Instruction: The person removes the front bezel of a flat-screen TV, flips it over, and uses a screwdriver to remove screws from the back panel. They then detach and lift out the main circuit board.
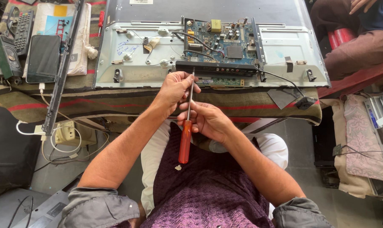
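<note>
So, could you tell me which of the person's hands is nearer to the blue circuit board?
Left. The left hand pinches the screwdriver shaft high up, just below the blue circuit board. The right hand grips lower, by the orange handle, farther from the board.

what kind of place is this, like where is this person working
Probably a small electronics repair bench: an opened flat-panel television back with its blue circuit board exposed, a long orange-handled screwdriver in both hands, and black remote controls on the striped cloth.

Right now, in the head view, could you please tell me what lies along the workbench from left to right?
Remote control → dark phone → small red screwdriver → left hand → blue circuit board → strip of black tape → black plug.
</note>
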